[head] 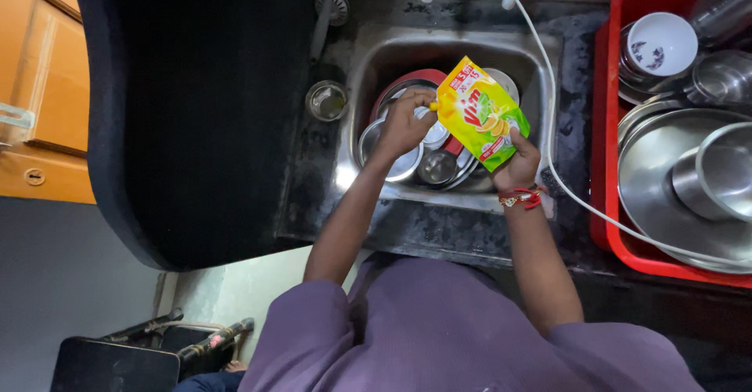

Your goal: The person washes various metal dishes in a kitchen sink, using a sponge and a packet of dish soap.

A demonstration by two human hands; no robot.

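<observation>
Head: right hand (518,165) grips glossy yellow pouch (479,113).

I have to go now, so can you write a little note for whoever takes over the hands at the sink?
Left hand: fingers at the yellow cap of the pouch.
Right hand: grips the pouch's bottom, holding it over the sink.
Sink holds steel dishes and a red plate.
Red tub on the right holds steel bowls and a white cup.
Done: pouch picked up.
Left: whether the cap is open cannot be told.
</observation>
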